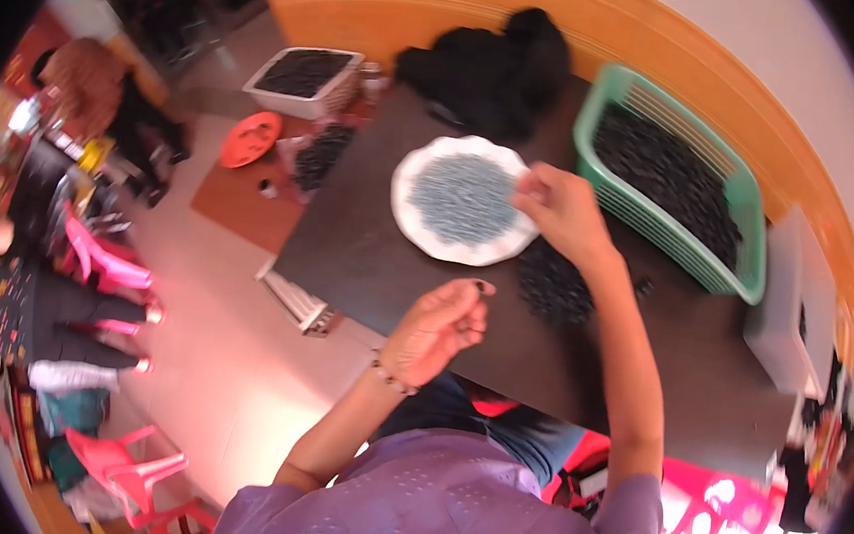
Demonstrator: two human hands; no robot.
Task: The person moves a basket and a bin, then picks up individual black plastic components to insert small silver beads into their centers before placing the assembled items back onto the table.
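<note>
A purple patterned knit top (398,506) fills the bottom of the frame, before a dark brown rectangular tabletop (349,236).
Near the center, the left hand (437,333) pinches a small black piece (487,288), too small to show its long axis. A round white scalloped plate (403,215) of thin grey-blue pieces (462,200) lies just above that hand, apart from it. The right hand (564,213) is nearer, at the plate's right rim, fingers bunched; blur hides whether they grip anything. A loose black pile (554,287) lies below the right hand.
</note>
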